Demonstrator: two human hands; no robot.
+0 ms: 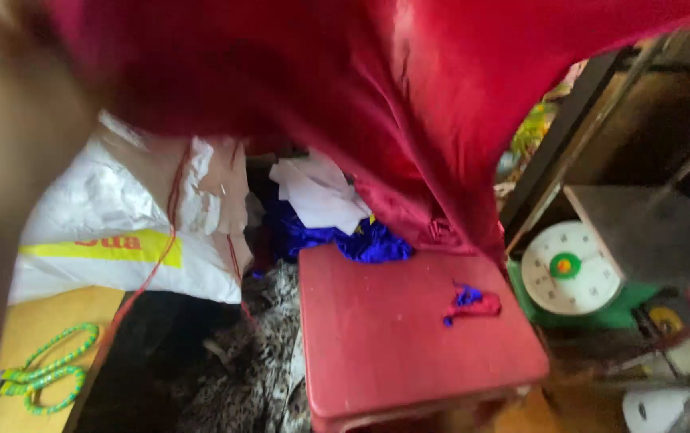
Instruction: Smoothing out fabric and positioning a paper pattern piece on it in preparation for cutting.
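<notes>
Red cloth hangs over a red stool; blurred left arm at its edge; grip unclear; scraps on stool; scale beside.

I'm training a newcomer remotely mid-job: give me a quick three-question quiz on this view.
1. True or false: the red cloth hangs above the red stool.
2. What lies on the stool's top? A) scissors B) red and blue fabric scrap C) a cup
3. What colour is the base of the dial scale?

Key: 1 true; 2 B; 3 green.
</notes>
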